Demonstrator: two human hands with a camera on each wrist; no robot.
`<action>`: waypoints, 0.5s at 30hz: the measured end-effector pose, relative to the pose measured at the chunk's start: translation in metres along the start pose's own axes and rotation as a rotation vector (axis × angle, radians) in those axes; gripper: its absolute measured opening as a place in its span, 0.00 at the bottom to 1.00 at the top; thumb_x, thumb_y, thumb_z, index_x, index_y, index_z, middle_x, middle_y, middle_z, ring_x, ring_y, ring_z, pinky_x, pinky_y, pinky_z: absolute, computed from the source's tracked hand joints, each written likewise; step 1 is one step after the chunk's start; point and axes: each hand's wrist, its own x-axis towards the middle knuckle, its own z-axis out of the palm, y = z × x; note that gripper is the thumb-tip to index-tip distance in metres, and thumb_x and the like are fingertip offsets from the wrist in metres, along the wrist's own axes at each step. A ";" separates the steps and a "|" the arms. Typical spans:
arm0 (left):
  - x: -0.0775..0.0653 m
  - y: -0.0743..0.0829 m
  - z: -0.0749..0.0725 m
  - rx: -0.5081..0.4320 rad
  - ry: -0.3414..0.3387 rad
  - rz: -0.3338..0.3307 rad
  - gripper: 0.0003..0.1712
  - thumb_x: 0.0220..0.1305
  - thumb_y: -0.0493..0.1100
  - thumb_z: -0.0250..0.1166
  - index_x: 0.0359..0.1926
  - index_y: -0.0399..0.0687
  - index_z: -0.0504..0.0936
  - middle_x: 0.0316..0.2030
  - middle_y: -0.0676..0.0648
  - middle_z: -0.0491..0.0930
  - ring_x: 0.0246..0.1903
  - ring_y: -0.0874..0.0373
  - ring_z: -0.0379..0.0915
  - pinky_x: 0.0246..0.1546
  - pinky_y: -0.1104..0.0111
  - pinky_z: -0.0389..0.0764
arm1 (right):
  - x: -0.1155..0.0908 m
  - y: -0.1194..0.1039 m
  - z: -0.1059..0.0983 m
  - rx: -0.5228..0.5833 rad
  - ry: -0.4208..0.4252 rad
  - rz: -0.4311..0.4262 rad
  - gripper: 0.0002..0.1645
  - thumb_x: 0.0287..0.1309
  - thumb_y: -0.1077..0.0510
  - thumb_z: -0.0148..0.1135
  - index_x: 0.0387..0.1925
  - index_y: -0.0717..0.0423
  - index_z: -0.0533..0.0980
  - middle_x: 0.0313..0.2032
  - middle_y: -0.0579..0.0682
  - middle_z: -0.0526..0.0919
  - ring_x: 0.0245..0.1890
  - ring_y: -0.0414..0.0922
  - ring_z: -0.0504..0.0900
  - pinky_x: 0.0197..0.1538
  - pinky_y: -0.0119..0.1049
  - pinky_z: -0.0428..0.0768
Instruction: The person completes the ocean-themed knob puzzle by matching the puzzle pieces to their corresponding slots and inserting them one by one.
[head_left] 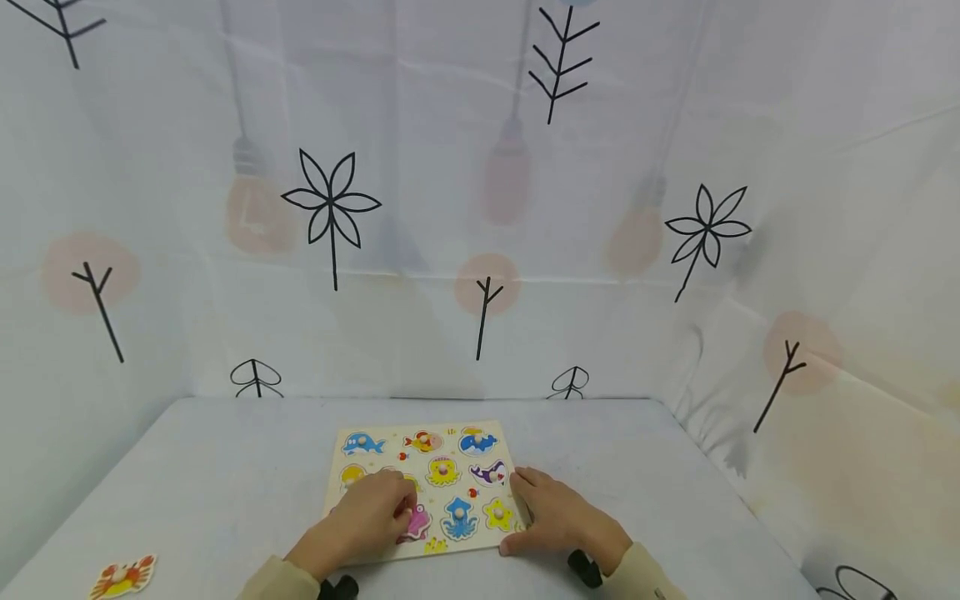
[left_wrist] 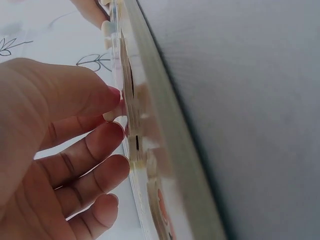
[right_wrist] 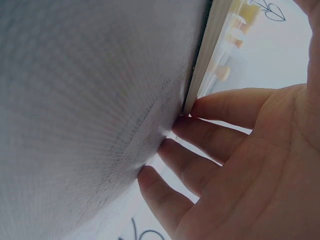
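A pale wooden peg puzzle board [head_left: 372, 464] with sea-animal pieces lies flat on the white-covered table. My left hand [head_left: 371, 510] reaches over its lower left part and hides some pieces there. Thumb and index finger pinch the small round knob [left_wrist: 113, 113] of a pink sea-animal puzzle piece [head_left: 420, 522], which sits at the board's surface. The other left fingers are loosely bent beside it. Along the board's right edge [right_wrist: 204, 60] lies my right hand [head_left: 557, 512], fingers extended, with fingertips at the edge and on the table cloth.
An orange-and-yellow crab piece [head_left: 123, 577] lies on the table at the front left, away from the board. Other pieces in the board include a blue squid [head_left: 459, 521] and a yellow star [head_left: 498, 515]. A patterned white cloth [head_left: 420, 333] hangs behind the table.
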 end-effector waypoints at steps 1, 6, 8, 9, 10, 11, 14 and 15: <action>0.000 0.000 0.000 0.002 0.004 0.003 0.11 0.52 0.41 0.60 0.19 0.59 0.68 0.17 0.59 0.62 0.21 0.65 0.59 0.24 0.72 0.61 | 0.000 0.000 0.000 0.000 0.002 0.001 0.64 0.26 0.20 0.58 0.65 0.50 0.58 0.64 0.51 0.59 0.62 0.53 0.59 0.58 0.54 0.59; 0.001 -0.001 0.001 -0.006 -0.004 -0.002 0.12 0.53 0.42 0.60 0.18 0.60 0.68 0.17 0.59 0.62 0.21 0.65 0.59 0.24 0.72 0.61 | 0.000 0.001 0.000 -0.007 0.004 -0.002 0.64 0.27 0.20 0.57 0.65 0.50 0.57 0.64 0.51 0.59 0.62 0.52 0.59 0.58 0.54 0.60; 0.002 -0.001 0.001 -0.011 -0.015 -0.009 0.12 0.53 0.43 0.60 0.19 0.60 0.68 0.17 0.59 0.62 0.21 0.65 0.60 0.23 0.71 0.61 | 0.000 0.001 0.000 -0.006 0.005 -0.004 0.64 0.27 0.20 0.57 0.65 0.50 0.57 0.64 0.51 0.59 0.62 0.52 0.59 0.58 0.54 0.60; 0.002 -0.001 0.001 -0.013 -0.022 -0.013 0.12 0.53 0.43 0.60 0.19 0.61 0.68 0.17 0.59 0.63 0.21 0.65 0.60 0.24 0.71 0.61 | 0.000 0.001 0.000 -0.006 0.006 -0.004 0.64 0.27 0.20 0.57 0.65 0.50 0.57 0.64 0.51 0.59 0.62 0.52 0.59 0.58 0.54 0.60; 0.002 -0.001 0.001 -0.014 -0.026 -0.017 0.12 0.54 0.43 0.61 0.19 0.61 0.69 0.17 0.59 0.63 0.21 0.65 0.60 0.24 0.71 0.62 | 0.000 0.001 0.000 -0.006 0.007 -0.004 0.64 0.27 0.20 0.57 0.65 0.50 0.57 0.63 0.51 0.59 0.61 0.52 0.59 0.58 0.54 0.60; 0.002 -0.001 0.001 -0.018 -0.032 -0.024 0.12 0.54 0.43 0.61 0.19 0.61 0.69 0.17 0.59 0.63 0.22 0.65 0.60 0.24 0.71 0.62 | 0.000 0.001 0.000 -0.005 0.007 -0.005 0.64 0.27 0.20 0.57 0.65 0.50 0.57 0.63 0.51 0.59 0.61 0.52 0.59 0.58 0.54 0.60; 0.002 -0.001 0.000 -0.031 -0.049 -0.045 0.11 0.55 0.44 0.61 0.19 0.60 0.70 0.17 0.59 0.64 0.22 0.65 0.61 0.24 0.71 0.62 | 0.000 0.001 0.001 -0.004 0.005 -0.005 0.64 0.27 0.20 0.57 0.65 0.50 0.58 0.63 0.51 0.59 0.61 0.52 0.59 0.58 0.54 0.60; 0.002 -0.001 0.000 -0.037 -0.055 -0.054 0.11 0.55 0.45 0.61 0.20 0.60 0.70 0.18 0.58 0.64 0.22 0.65 0.61 0.24 0.71 0.62 | 0.000 0.001 0.001 -0.003 0.004 -0.004 0.64 0.27 0.20 0.57 0.65 0.50 0.58 0.63 0.51 0.59 0.61 0.52 0.59 0.58 0.54 0.60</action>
